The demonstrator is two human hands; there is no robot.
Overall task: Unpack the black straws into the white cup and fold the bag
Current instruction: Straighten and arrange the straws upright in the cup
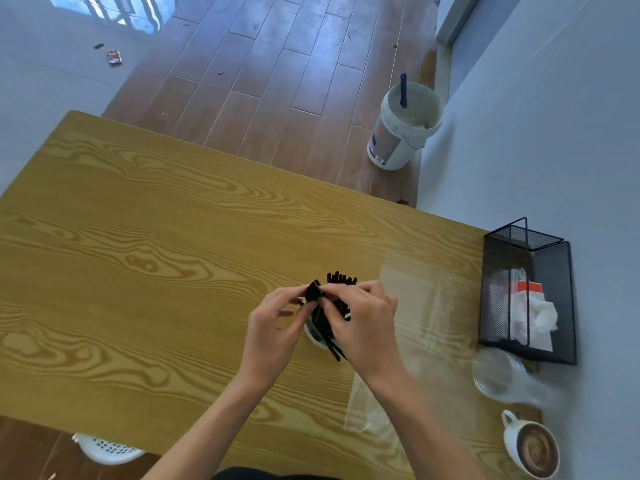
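Both hands on the black straws [330, 306] in the white cup [313, 336].
Left hand [273, 327] and right hand [363, 320] each have a narrow grip pinching straws; the clear bag [412, 327] lies flat toward the tabletop's [138, 258] right edge.

The wood-grain desk [156, 254] carried a white cup [313, 336] at center, clear bag [415, 306] at three o'clock, mesh rack [550, 306] beyond, coffee mug [530, 448] at five.

Two bare hands meet over a wood-grain table [138, 220]. The left hand [273, 327] and right hand [360, 320] both pinch a bundle of black straws [329, 306] standing in a white cup [313, 336], mostly hidden beneath the hands. A clear plastic bag [408, 306] lies flat just right of the right hand. Farther right stand a black mesh holder [530, 296] with napkins, clear glassware [498, 375] and a coffee mug [531, 448].
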